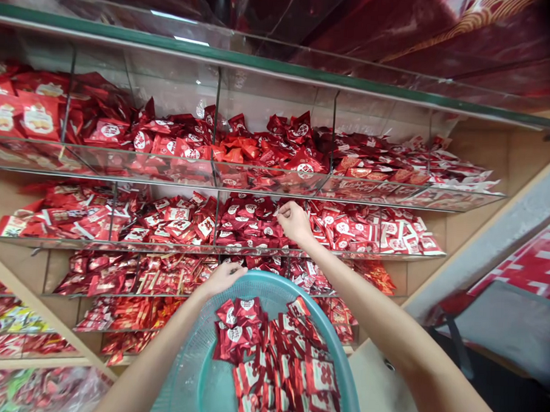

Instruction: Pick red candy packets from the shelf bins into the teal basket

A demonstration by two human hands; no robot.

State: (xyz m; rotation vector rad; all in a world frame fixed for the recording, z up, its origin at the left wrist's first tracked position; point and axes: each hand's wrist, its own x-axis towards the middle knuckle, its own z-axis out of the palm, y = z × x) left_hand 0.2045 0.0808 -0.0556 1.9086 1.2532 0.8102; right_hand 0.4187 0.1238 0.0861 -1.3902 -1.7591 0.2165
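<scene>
Right hand [295, 222]: thumb and fingertips drawn together at the dark red packets [250, 214] in the middle bin of the second shelf row; can't tell if a packet is pinched between them. Left hand [224, 278]: on the near-left side of that bin, grasping the far rim of the teal basket [342, 345], thumb and fingers at the rim, exact wrap partly hidden. Basket sits near, bottom center, between the two forearms, perforated side wall visible on the left. Inside it: a small group of dark red packets with white round labels [234, 333] at far left, and a bigger pile of red and white packets [320, 375] to the right and near, some in rows, the two groups touching. Right forearm passes above the right part of the rim. Beyond the basket: tiered shelves with clear dividers, bins full of red packets. Top row: large red packets [38, 118] at left, brighter red ones [245, 149] mid, red and white ones [463, 172] far right. Second row: red and white packets [405, 233] at right end. Lower left: yellow packets [24, 319] among red. Glass shelf [263, 63] across the top, dark red packaging [401, 23] above it. Right side: gray bag-like item [511, 325], blurred.
</scene>
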